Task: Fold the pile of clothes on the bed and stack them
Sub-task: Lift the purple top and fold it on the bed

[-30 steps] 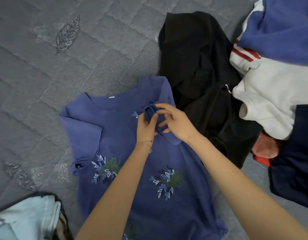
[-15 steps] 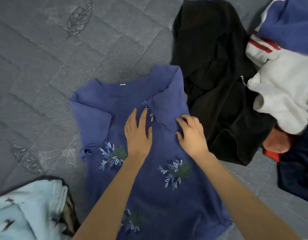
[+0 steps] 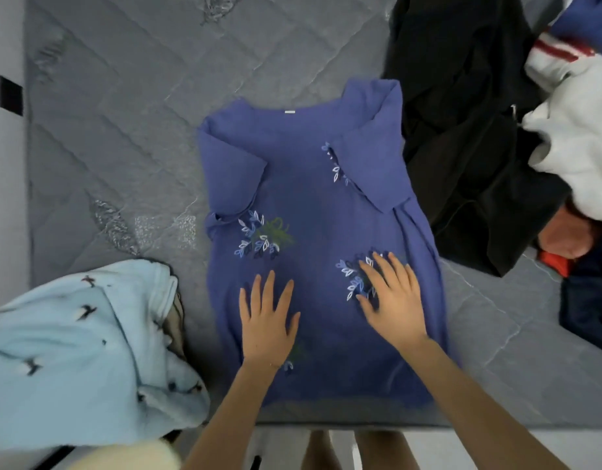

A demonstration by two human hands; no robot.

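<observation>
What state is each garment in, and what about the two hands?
Blue floral shirt: spread flat on bed, sleeves folded inward.
Left hand: open, flat on shirt.
Right hand: open, flat on shirt.
Black garment: crumpled, unfolded.
White garment: crumpled, unfolded.
Light blue garment: loosely bundled.

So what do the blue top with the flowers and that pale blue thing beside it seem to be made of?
Blue top: probably a thin, cotton-like cloth with a matte finish. It lies flat with soft creases and no shine. Its flowers could be stitched or printed; the picture is too blurred to tell.
Pale blue garment: it looks like fleece, since the surface is fuzzy and it bunches in thick, rounded folds.
</observation>
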